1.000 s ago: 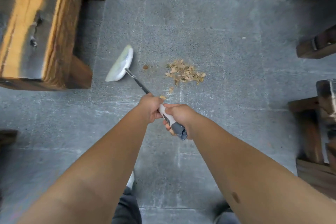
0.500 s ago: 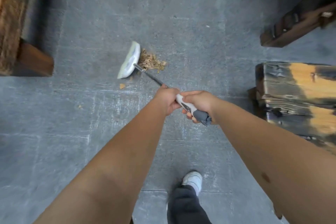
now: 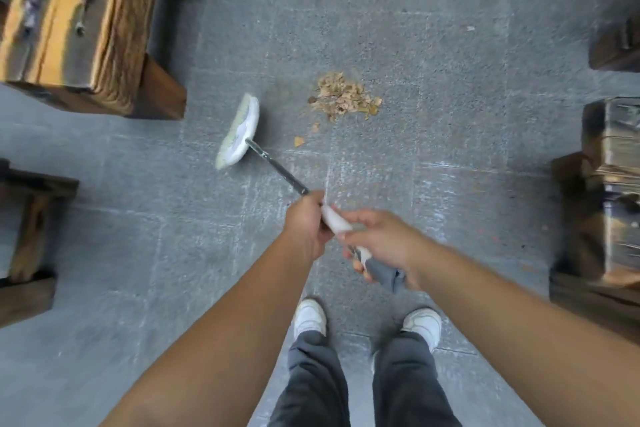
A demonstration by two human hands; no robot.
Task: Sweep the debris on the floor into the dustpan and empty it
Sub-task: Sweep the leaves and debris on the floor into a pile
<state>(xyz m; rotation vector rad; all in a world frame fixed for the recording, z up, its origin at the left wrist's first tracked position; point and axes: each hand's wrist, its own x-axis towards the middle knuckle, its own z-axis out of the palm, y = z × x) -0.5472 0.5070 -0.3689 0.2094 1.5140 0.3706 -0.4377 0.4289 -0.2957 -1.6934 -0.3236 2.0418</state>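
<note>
Grey speckled stone floor (image 3: 433,10) w/ tile joints; dark rough wooden benches (image 3: 86,21) upper left, left & right edges. Broom (image 3: 239,135), pale bristle head left of centre, thin metal shaft, white-grey grip. Left hand (image 3: 304,222) wraps the shaft; right hand (image 3: 384,246) curls round the grip end. Debris pile (image 3: 343,97), dry tan flakes, centre, well apart from the head; strays nearby. No dustpan in view. Best: short low strokes, gather strays first.
</note>
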